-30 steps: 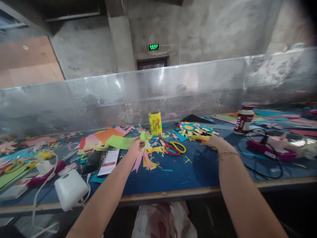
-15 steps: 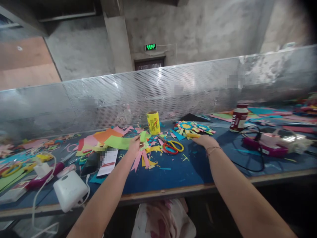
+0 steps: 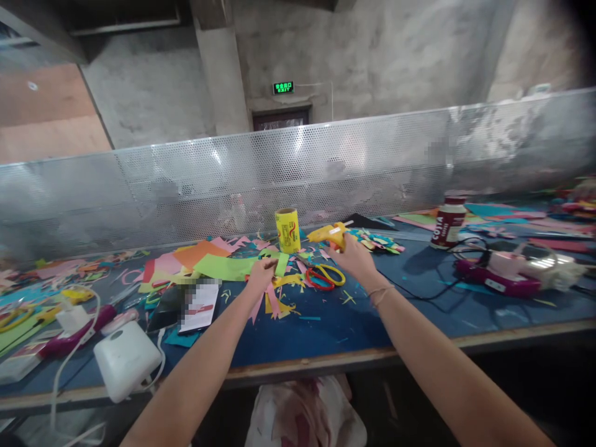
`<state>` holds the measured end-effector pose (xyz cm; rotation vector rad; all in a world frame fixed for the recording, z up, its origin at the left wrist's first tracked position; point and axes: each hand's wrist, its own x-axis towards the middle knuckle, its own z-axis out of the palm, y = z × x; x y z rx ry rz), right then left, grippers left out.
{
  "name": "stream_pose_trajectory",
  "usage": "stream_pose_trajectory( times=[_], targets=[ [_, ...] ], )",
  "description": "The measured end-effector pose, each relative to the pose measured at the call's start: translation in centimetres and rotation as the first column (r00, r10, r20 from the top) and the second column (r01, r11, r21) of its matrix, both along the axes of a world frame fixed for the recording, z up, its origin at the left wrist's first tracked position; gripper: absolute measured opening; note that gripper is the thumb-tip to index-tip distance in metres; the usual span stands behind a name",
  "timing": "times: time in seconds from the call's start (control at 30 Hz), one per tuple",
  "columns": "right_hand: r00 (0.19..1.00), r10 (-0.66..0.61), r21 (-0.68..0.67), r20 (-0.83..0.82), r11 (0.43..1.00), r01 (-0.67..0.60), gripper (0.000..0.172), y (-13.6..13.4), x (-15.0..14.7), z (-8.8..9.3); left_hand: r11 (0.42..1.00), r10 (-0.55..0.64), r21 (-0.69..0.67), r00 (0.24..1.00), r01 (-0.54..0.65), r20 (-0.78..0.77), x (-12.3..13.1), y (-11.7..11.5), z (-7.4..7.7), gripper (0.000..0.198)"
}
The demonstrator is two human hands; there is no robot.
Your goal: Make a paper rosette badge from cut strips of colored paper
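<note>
My right hand point(image 3: 356, 256) is closed around the handle of a yellow hot glue gun point(image 3: 328, 234), held above the table with its nozzle pointing left and a glue stick showing at its back. My left hand point(image 3: 261, 274) pinches a light green paper strip point(image 3: 282, 265). Pink paper tails point(image 3: 272, 303) stick out below that hand; whether they are joined to the strip I cannot tell. Between my hands lie red-and-yellow scissors point(image 3: 325, 277). Behind the glue gun, finished-looking paper flowers point(image 3: 379, 241) are partly hidden.
A yellow tape-like roll point(image 3: 287, 231) stands at the back. Coloured paper point(image 3: 200, 253), a phone point(image 3: 201, 305), a white charger point(image 3: 126, 360) and cables lie to the left. A brown bottle point(image 3: 448, 222) and a purple power strip point(image 3: 500, 279) are on the right. A perforated metal screen point(image 3: 288, 174) runs behind.
My right hand has lifted the glue gun off the table and brought it left, toward my left hand. The left hand has shifted slightly, still with the green strip.
</note>
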<state>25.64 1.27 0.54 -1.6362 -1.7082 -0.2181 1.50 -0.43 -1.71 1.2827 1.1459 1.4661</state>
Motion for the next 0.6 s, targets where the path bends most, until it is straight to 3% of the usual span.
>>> stream_pose_trajectory(
  times=[0.1, 0.23, 0.6],
  targets=[
    [0.991, 0.019, 0.054, 0.133, 0.998, -0.027, 0.032, -0.5, -1.7, -0.3, 0.999, -0.009, 0.041, 0.984, 0.017, -0.179, 0.1, -0.1, 0.1, 0.010],
    [0.972, 0.062, 0.109, 0.226, 0.990, -0.089, 0.031, -0.2, -1.9, -1.1, 0.997, 0.017, 0.076, 0.967, 0.002, -0.253, 0.0, 0.1, 0.0, 0.009],
    [0.951, 0.107, 0.112, 0.291, 0.983, -0.145, 0.029, 0.2, -2.2, -1.5, 0.996, 0.023, 0.094, 0.976, -0.002, -0.217, -0.1, 0.5, -0.4, 0.006]
  ],
)
